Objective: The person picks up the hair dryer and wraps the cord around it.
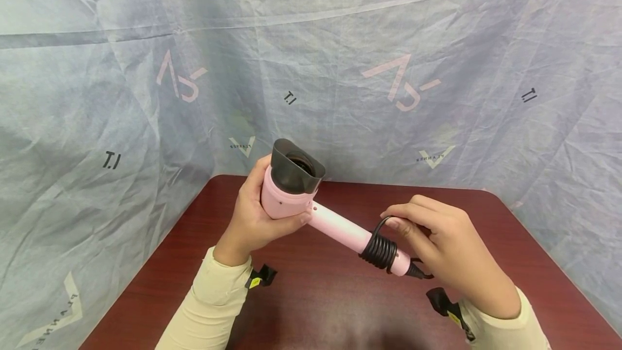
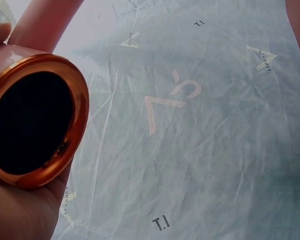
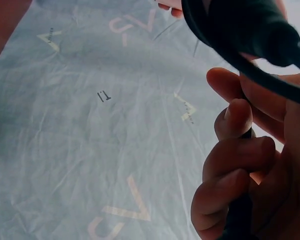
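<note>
A pink hair dryer (image 1: 340, 227) is held up over the table, its dark nozzle (image 1: 286, 176) tilted upward. My left hand (image 1: 248, 223) grips the dryer's head, thumb across the front. In the left wrist view the rear end shows a shiny copper-coloured ring (image 2: 81, 107) around a dark opening. Several turns of black cord (image 1: 380, 253) are wound round the lower handle. With thumb and forefinger, my right hand (image 1: 444, 236) pinches a loop of this cord beside the handle. The right wrist view shows its other fingers curled around a thicker black piece (image 3: 238, 217), mostly hidden.
A dark red wooden table (image 1: 330, 307) lies beneath both hands. Grey-blue fabric (image 1: 320, 69) with printed letters and logos hangs behind it and at both sides. Black camera mounts (image 1: 439, 302) are strapped at the wrists over pale sleeves.
</note>
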A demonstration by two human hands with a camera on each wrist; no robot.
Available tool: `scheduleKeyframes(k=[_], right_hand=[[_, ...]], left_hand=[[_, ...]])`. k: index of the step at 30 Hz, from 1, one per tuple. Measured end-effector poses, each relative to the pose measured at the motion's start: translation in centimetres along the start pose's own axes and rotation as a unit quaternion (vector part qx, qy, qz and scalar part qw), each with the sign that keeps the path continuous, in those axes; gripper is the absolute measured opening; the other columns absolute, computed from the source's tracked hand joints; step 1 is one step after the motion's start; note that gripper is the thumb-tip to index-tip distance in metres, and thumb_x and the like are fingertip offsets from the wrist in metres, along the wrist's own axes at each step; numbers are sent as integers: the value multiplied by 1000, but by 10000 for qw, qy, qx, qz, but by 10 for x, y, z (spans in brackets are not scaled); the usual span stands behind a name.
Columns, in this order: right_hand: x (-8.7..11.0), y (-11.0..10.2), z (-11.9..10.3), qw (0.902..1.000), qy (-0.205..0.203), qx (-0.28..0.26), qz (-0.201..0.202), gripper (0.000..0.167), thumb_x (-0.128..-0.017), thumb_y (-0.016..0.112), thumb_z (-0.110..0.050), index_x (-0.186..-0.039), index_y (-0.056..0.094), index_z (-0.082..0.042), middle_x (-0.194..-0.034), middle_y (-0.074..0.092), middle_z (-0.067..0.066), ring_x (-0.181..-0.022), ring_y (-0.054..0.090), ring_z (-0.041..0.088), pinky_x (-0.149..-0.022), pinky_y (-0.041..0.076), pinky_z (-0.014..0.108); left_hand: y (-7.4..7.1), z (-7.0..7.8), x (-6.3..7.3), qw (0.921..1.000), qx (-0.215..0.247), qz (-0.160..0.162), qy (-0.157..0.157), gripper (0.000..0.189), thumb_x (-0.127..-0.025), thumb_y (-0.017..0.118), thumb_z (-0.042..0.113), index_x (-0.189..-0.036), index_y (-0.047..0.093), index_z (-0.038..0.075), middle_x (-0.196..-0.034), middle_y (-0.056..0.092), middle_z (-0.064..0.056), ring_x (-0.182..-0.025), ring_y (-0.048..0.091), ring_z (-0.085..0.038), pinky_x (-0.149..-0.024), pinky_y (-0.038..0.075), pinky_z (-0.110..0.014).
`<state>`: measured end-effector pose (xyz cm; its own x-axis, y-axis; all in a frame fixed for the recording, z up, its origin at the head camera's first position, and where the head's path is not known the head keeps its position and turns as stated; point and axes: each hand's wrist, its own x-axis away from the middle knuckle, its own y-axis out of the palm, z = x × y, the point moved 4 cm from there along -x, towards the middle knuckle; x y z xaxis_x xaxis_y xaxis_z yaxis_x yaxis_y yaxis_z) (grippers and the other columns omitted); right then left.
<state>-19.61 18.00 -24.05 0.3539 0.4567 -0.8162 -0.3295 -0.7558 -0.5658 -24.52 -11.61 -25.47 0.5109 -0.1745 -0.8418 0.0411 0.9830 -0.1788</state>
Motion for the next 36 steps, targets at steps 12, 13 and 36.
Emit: scheduleKeyframes(k=[12,13,36], right_hand=[[3,7,11,9995,-9,-253,-204,31,-85,82,-6,-109,76,-26,-88,64,-20,-71,46,-7,-64,38,11],[4,9,13,9994,-21,-271,-209,31,-86,81,-6,-109,76,-26,-88,64,-20,-72,46,-7,-65,38,11],[13,44,25,9967,707,90,-380,28,-93,68,-2,-102,69,-28,-86,63,-17,-76,54,-3,-70,44,15]], left_hand=[[0,-4,1,9984,544,61,-102,86,-63,90,0,-140,52,3,-120,67,-14,-106,64,-30,-97,54,-36],[0,-4,1,9982,590,77,-85,85,-64,90,1,-140,52,2,-121,66,-15,-106,64,-30,-97,54,-37],[5,-8,-2,9917,1010,757,254,79,-76,89,12,-141,47,-2,-122,63,-20,-104,63,-33,-93,57,-38]])
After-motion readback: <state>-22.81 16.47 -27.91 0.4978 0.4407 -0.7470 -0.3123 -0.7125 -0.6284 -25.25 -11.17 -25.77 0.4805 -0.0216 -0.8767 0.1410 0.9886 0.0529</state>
